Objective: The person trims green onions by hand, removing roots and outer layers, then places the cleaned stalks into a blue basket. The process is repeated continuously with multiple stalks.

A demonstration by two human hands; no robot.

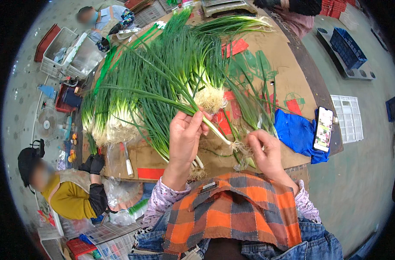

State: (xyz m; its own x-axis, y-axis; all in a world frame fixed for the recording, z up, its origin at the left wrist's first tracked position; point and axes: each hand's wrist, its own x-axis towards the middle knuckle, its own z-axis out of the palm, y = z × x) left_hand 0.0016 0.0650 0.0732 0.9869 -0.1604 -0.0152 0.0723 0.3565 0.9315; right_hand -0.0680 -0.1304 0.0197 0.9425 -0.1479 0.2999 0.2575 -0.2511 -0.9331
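Note:
My left hand (187,139) grips a spring onion (217,130) by its lower stalk, its white root end pointing down to the right and its green leaves running up to the left. Just right of the roots is my right hand (265,151), thumb and fingers pinched together; whether a leaf or peel is between them I cannot tell. Loose leaves and stalks (249,104) lie beyond it. Large heaps of spring onions with pale roots (210,97) cover the cardboard (281,65) on the table, and a smaller bunch (158,130) lies beside my left hand.
A white-handled knife (129,167) lies at the left. At the right, a smartphone (323,129) rests on blue plastic (291,131). Co-workers stand at the left, upper left and top right edges; one has black gloves (95,163). A white crate (347,118) is on the floor.

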